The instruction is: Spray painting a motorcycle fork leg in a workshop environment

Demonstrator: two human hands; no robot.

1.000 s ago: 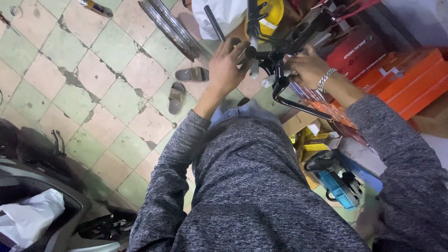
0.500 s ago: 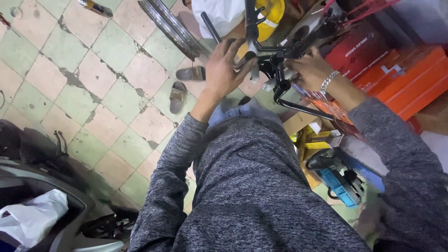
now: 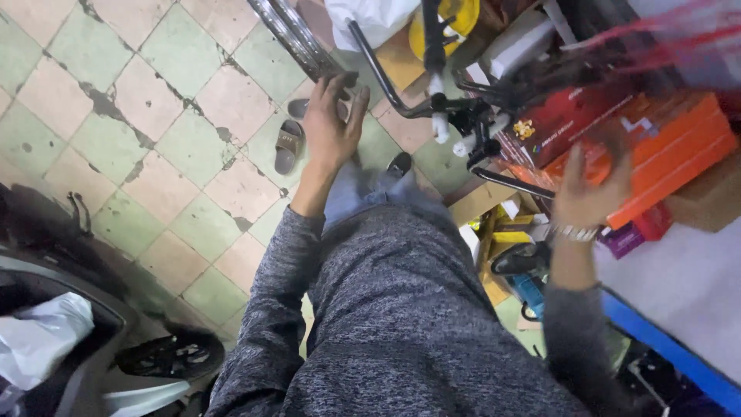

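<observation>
Nearest the camera, grey knitted sleeves lead out to both hands. The right hand (image 3: 590,189), blurred, hangs open with fingers apart, touching nothing, just right of the black tubular bicycle handlebar (image 3: 432,104) and in front of the orange cardboard boxes (image 3: 664,154). The left hand (image 3: 332,127) is open too, fingers spread, just left of the handlebar's curved end, not gripping it. A brown sandal (image 3: 288,147) lies on the tiled floor left of that hand. Beyond the handlebar sits a yellow round reel (image 3: 463,15).

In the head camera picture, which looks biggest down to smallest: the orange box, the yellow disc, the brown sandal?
1. Orange box, clearly largest.
2. Yellow disc, partly cut off by the frame edge and a black bar.
3. Brown sandal.
Disc and sandal look close in size, so their order is unsure.
</observation>
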